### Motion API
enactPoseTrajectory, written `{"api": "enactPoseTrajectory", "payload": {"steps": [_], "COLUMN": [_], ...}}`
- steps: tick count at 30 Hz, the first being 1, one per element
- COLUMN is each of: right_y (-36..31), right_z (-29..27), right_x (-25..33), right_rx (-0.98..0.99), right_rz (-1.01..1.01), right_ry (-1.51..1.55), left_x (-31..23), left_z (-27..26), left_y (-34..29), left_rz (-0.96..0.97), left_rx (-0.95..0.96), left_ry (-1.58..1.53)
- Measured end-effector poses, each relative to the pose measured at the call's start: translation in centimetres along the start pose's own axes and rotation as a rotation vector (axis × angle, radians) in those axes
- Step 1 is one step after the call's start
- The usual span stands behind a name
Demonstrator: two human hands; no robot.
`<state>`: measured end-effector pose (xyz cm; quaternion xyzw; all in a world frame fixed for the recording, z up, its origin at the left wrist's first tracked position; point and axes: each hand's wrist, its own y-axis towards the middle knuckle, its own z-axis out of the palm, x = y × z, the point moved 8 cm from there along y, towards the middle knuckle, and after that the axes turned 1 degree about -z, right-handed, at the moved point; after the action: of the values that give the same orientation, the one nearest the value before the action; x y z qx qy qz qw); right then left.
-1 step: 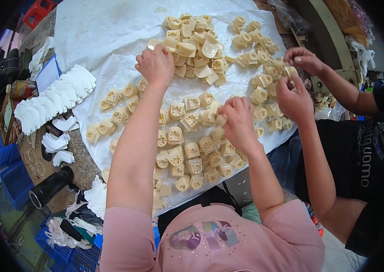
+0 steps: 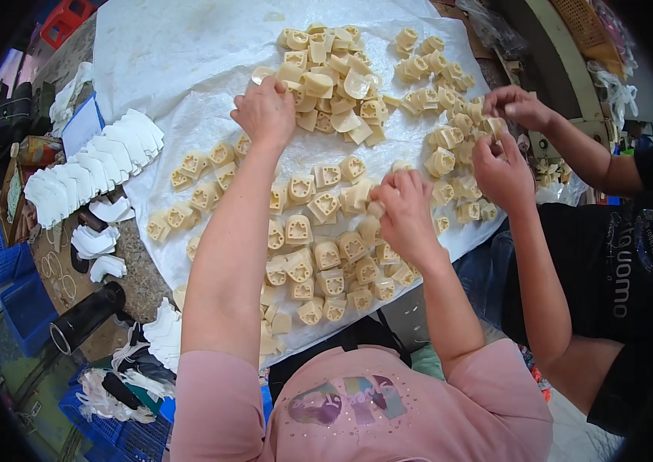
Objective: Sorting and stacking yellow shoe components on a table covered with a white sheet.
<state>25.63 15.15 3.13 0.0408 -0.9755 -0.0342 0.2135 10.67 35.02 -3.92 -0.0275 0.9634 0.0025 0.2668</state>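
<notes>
- As the left hand (image 2: 265, 114) reached the left edge of a heap of cream molded pieces (image 2: 334, 77), its fingers curled narrowly at a rounded piece (image 2: 261, 75); whether they gripped it could not be told.
- Fingers bent, the right hand (image 2: 407, 204) touched down among hollow cream pieces (image 2: 330, 254), its hold hidden.
- Below everything spread a white sheet (image 2: 168, 61).
- At right worked a co-worker in black (image 2: 573, 266); at left lay overlapping white pads (image 2: 99, 163).
</notes>
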Motion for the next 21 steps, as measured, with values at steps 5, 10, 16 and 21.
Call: {"api": "enactPoseTrajectory", "payload": {"steps": [5, 10, 16, 21], "right_y": [-1.4, -1.7, 1.2, 3.8], "right_z": [2.4, 1.5, 0.1, 0.2], "right_x": [-0.5, 0.0, -1.2, -0.1], "right_rx": [-0.024, -0.059, -0.183, -0.047], "right_rz": [-0.020, 0.023, 0.045, 0.052], "right_ry": [-0.165, -0.118, 0.167, 0.418], "left_x": [-0.4, 0.6, 3.5, 5.6], "left_z": [-1.0, -4.3, -6.4, -6.8], "left_y": [-0.4, -3.6, -11.1, -14.9], "left_rz": [0.064, 0.048, 0.110, -0.035], "left_rx": [-0.001, 0.036, 0.222, 0.310], "left_ry": [-0.173, -0.473, -0.484, -0.758]}}
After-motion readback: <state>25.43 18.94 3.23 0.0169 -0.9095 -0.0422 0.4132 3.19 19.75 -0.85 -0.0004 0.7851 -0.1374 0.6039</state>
